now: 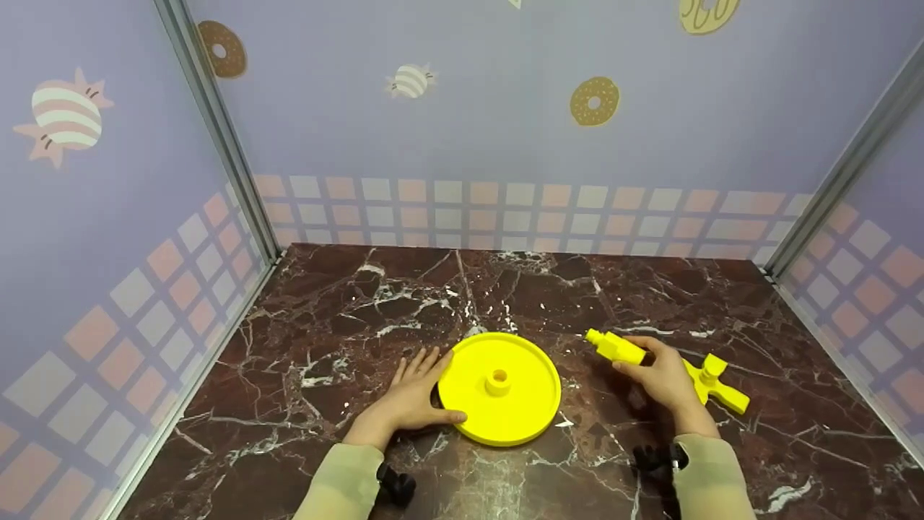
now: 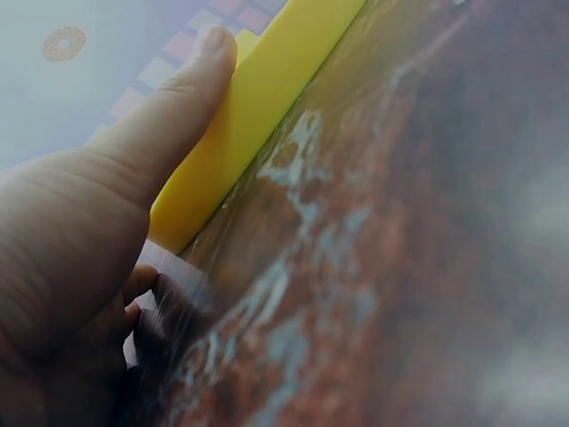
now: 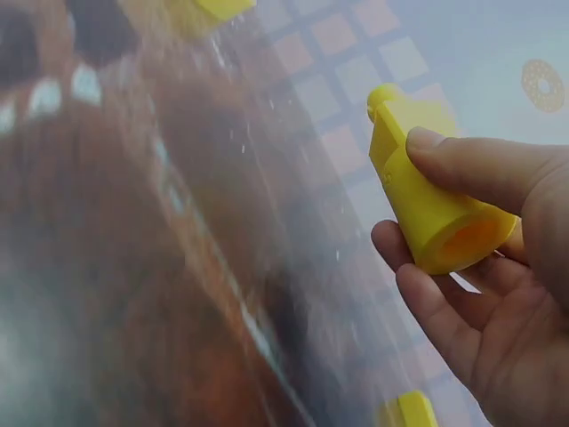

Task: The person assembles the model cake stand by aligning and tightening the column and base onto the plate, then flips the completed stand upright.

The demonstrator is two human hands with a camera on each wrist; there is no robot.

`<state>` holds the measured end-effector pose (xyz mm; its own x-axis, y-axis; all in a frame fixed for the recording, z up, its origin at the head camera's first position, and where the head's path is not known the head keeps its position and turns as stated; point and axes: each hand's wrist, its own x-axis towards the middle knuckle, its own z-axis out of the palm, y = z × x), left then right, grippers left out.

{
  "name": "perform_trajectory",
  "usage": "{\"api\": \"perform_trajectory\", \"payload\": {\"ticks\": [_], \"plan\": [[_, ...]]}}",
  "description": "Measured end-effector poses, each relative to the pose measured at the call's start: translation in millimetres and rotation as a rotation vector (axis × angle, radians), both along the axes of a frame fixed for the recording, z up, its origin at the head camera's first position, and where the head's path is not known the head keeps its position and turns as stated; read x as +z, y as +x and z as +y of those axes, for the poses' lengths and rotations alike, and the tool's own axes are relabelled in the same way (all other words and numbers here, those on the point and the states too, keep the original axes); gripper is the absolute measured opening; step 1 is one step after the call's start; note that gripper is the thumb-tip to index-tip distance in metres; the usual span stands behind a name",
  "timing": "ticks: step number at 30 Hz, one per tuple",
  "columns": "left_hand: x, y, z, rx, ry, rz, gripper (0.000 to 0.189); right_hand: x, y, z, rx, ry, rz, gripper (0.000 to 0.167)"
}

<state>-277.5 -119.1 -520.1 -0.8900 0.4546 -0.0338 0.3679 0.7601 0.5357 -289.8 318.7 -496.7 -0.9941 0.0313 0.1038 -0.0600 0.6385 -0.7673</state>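
A round yellow disc (image 1: 476, 419) with a raised rim lies on the table, a short hollow post (image 1: 498, 383) standing at its middle. At the disc's left edge rests my left hand (image 1: 415, 397), fingers spread and thumb against the rim; the left wrist view shows this thumb (image 2: 173, 111) along the rim's side. My right hand (image 1: 660, 375) grips a yellow tapered tube (image 1: 619, 349) between thumb and fingers, above the table. In the right wrist view the tube (image 3: 431, 200) has a hollow wide end and a narrow round stub at the other.
To the right of my right hand lies a yellow armed piece (image 1: 729, 397) with an upright block on it, partly hidden by the hand. The dark marbled table (image 1: 346, 303) is bounded by patterned panels (image 1: 469, 130) at the back and both sides.
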Motion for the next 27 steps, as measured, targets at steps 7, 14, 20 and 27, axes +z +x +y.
{"api": "perform_trajectory", "payload": {"ticks": [7,14,20,27], "plan": [[0.0,-1.0,0.8,0.008,-0.005,-0.006,0.115,4.8,0.3,-13,0.041,-0.097,0.056,0.054],[-0.5,-0.4,1.2,0.002,-0.007,0.013,0.116,8.5,0.6,-26,0.038,-0.151,0.093,0.052],[0.5,-0.2,1.4,0.009,-0.009,0.007,0.115,10.0,0.5,-34,0.033,-0.213,0.11,0.052],[0.5,0.3,1.2,0.008,-0.011,0.006,0.114,12.0,2.5,-44,0.068,-0.249,0.155,0.052]]}}
